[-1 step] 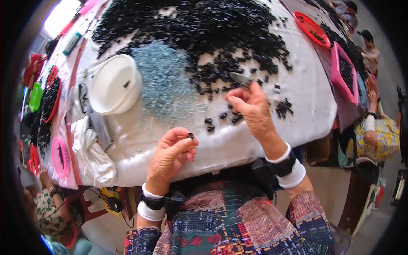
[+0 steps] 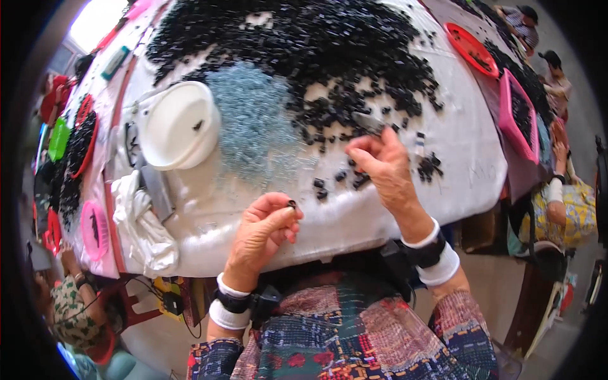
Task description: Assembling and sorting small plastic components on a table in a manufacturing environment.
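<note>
Between the thumb and forefinger of my left hand (image 2: 266, 231) is a small black ring-like piece (image 2: 291, 204). My right hand (image 2: 387, 166) is closed, with a flat grey metal tool (image 2: 367, 121) sticking out past the fingers; its exact kind does not show clearly. Under and around that tool lie loose black pieces (image 2: 342, 101), the near edge of a large heap (image 2: 304, 41). A few black pieces (image 2: 320, 188) sit between my hands, and a small cluster (image 2: 429, 166) lies right of my right hand. A mound of small clear bluish pieces (image 2: 250, 120) spreads beyond my left hand.
A white bowl (image 2: 180, 123) with a dark piece inside stands left of the mound. Crumpled white cloth (image 2: 142, 221) lies near the table's front edge. At the right are a red tray (image 2: 457, 35) and a pink basket (image 2: 505, 117). Other people (image 2: 560, 206) work at both sides.
The whole view has shifted slightly, so the table and things appear a little further right. Both hands keep nearly the same pose and hold the same things.
</note>
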The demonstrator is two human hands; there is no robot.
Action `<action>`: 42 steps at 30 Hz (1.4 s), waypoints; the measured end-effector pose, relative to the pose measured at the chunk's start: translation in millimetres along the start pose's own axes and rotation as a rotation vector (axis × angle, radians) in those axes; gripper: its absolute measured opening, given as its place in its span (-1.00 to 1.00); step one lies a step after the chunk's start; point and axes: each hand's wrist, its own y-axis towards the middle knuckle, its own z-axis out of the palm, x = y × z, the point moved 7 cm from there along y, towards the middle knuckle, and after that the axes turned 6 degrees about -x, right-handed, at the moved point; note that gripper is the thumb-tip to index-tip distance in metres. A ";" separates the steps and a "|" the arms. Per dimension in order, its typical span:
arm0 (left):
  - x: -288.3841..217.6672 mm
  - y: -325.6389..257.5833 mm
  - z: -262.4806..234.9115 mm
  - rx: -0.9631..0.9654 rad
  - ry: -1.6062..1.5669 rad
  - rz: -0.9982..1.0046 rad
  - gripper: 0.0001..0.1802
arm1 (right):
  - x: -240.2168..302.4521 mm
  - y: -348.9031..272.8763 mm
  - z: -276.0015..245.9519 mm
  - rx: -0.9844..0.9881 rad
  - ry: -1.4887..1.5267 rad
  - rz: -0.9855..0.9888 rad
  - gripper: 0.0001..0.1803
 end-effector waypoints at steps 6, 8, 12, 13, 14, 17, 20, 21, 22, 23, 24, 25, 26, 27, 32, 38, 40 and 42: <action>0.8 -3.2 -4.1 -0.030 0.009 0.001 -0.83 | 5.2 -13.1 9.5 0.101 -0.424 -0.185 -0.74; 1.4 -4.3 -6.1 -0.031 0.005 0.002 -0.83 | 8.1 -19.0 16.1 0.117 -0.589 -0.305 -0.80; -1.8 3.0 -6.8 -0.024 0.006 0.002 -0.84 | 6.1 -19.1 25.8 0.163 -0.623 -0.363 -0.83; -1.0 2.3 -8.5 -0.035 0.010 0.003 -0.84 | 5.5 -16.8 28.1 0.162 -0.606 -0.358 -0.85; -1.0 0.8 -10.7 -0.041 0.002 0.013 -0.85 | 7.2 -16.4 30.0 0.172 -0.554 -0.296 -0.84; -1.6 4.7 -8.1 -0.019 -0.013 0.001 -0.86 | 3.3 -8.1 24.6 0.143 -0.516 -0.235 -0.82; -1.8 6.3 -8.3 -0.022 -0.014 0.009 -0.87 | 5.9 -6.6 20.5 0.152 -0.183 -0.039 -0.75; -2.3 6.4 -7.6 -0.016 -0.020 0.012 -0.87 | 9.5 -5.6 17.2 0.136 -0.160 -0.040 -0.75; -3.3 6.9 -6.7 -0.011 -0.025 0.017 -0.87 | 12.6 -4.1 14.1 0.120 -0.136 -0.042 -0.74; -4.6 7.8 -5.8 -0.012 -0.024 0.021 -0.87 | 17.1 -4.2 12.0 0.107 -0.093 -0.050 -0.74; -5.2 8.8 -5.0 -0.014 -0.025 0.022 -0.87 | 16.3 -3.8 10.0 0.109 -0.093 -0.048 -0.74; -6.8 9.3 -3.4 -0.010 -0.032 0.025 -0.87 | 15.4 -2.7 7.5 0.100 -0.063 -0.038 -0.70; -8.4 9.4 -2.2 -0.006 -0.039 0.029 -0.88 | 15.1 -1.8 6.1 0.093 -0.033 -0.030 -0.67; -10.8 9.2 -2.1 -0.010 -0.039 0.040 -0.88 | 14.7 -1.2 6.7 0.084 -0.021 -0.021 -0.67; -16.9 13.6 0.7 -0.038 -0.126 -0.001 -0.87 | 11.7 6.1 -6.5 0.010 0.001 -0.046 -0.77; -29.1 20.6 -8.8 -0.050 -0.316 0.051 -0.86 | 14.0 15.4 -0.7 0.032 -0.466 -0.175 -0.72; -31.7 22.6 -10.4 -0.058 -0.358 0.047 -0.85 | 14.1 13.8 9.0 0.008 -0.502 -0.276 -0.87; -31.1 24.1 -11.1 -0.073 -0.366 0.037 -0.93 | 11.7 13.8 19.8 0.038 -0.632 -0.263 -0.83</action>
